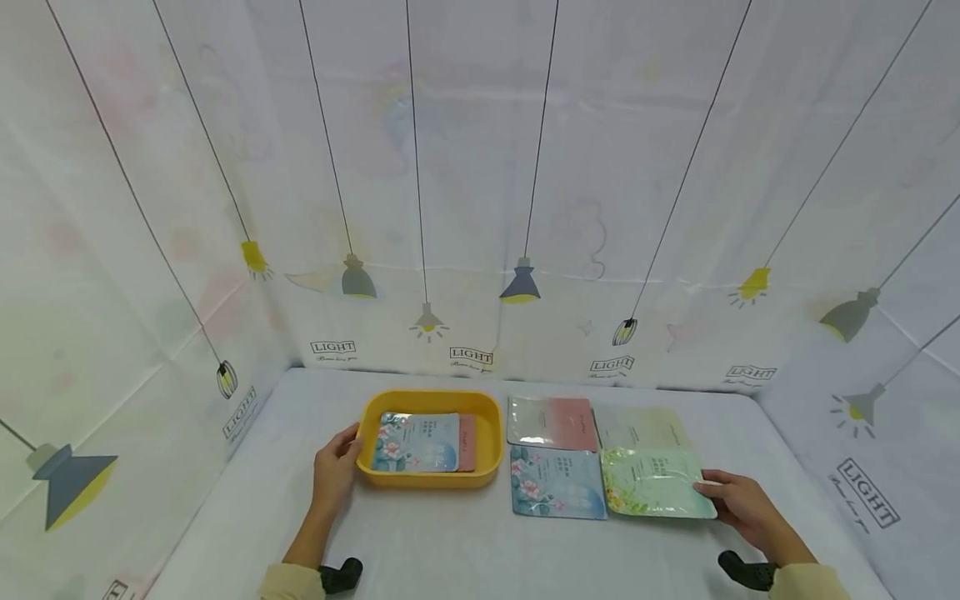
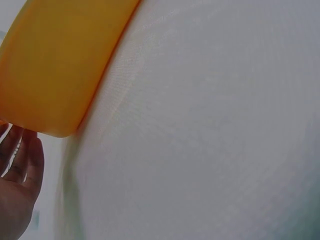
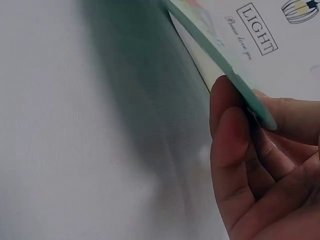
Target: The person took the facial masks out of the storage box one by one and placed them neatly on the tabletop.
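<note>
My right hand (image 1: 738, 504) pinches the right edge of a green sheet mask packet (image 1: 656, 483) between thumb and fingers. In the right wrist view, that packet's edge (image 3: 220, 60) tilts up from the cloth, casting a shadow. At the left end of a yellow tray (image 1: 427, 481), my left hand (image 1: 336, 471) touches the outer wall with fairly straight fingers, which the left wrist view shows against the tray's side (image 2: 55, 70). Inside the tray lies a blue floral packet (image 1: 416, 443) on top of a pink packet (image 1: 467, 443), mostly covered.
To the tray's right lie a pink-and-silver packet (image 1: 551, 422), a blue floral packet (image 1: 557, 483) and a pale yellow-green packet (image 1: 648, 427), close beside the green one. White cloth (image 1: 472, 542) covers the table. Behind it hangs a lamp-printed curtain (image 1: 465, 167).
</note>
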Motion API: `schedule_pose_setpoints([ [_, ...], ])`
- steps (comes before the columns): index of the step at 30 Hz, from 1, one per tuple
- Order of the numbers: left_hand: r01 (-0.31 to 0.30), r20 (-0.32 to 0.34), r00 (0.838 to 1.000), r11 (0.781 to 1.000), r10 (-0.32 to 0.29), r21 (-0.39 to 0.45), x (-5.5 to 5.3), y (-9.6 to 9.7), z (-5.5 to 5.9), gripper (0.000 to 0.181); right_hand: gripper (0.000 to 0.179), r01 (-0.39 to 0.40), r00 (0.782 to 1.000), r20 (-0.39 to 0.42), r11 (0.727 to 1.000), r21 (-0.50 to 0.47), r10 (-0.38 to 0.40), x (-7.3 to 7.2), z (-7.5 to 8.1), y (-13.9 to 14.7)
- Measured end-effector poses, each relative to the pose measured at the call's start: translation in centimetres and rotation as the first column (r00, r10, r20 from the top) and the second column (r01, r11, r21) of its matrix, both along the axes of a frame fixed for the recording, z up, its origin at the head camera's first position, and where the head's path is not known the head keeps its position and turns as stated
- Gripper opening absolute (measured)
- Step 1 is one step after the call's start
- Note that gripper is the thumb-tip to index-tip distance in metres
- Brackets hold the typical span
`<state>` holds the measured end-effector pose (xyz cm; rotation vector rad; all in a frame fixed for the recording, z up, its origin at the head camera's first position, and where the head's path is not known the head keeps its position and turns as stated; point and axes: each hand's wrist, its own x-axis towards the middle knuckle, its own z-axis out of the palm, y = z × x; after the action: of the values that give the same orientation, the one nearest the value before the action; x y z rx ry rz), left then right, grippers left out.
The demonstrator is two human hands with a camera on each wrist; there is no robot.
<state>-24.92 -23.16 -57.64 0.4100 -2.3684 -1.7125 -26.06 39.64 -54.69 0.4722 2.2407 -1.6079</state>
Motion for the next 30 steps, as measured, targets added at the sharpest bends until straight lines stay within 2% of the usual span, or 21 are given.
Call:
schedule_pose_setpoints([
  [4,-0.007,0.002,1.000,1.000,0.007,0.000,0.1,0.0,0.0,0.040,0.071,-0.020,1.000,-0.003,0.999,0.042,0.020,0.0,-0.4,-0.1],
  [8,-0.014,-0.007,1.000,1.000,0.014,0.001,0.0,0.0,0.0,0.040,0.067,-0.032,0.999,-0.001,0.987,0.155,0.032,-0.2,-0.6,-0.3],
  [14,-0.025,-0.007,1.000,1.000,0.025,0.000,0.0,0.2,0.1,0.040,0.052,-0.087,0.996,0.007,0.928,0.362,0.090,-0.2,-0.6,-0.3],
  [21,-0.013,0.005,1.000,1.000,0.013,-0.010,0.1,0.3,0.3,0.040,0.034,-0.096,0.994,0.006,0.886,0.453,0.105,-0.2,-0.7,-0.1],
  [26,-0.007,0.002,1.000,1.000,0.007,0.001,0.2,0.3,0.5,0.041,0.030,-0.140,0.984,-0.020,0.839,0.526,0.177,0.0,0.5,-0.7],
  [28,-0.004,-0.001,1.000,1.000,0.004,0.003,0.2,0.3,0.5,0.041,0.033,-0.136,0.982,-0.042,0.842,0.523,0.185,0.0,0.8,-1.0],
  [30,-0.002,-0.001,1.000,1.000,0.002,0.003,0.2,0.3,0.4,0.041,0.037,-0.118,0.984,-0.059,0.862,0.492,0.168,-0.2,0.9,-1.2],
])
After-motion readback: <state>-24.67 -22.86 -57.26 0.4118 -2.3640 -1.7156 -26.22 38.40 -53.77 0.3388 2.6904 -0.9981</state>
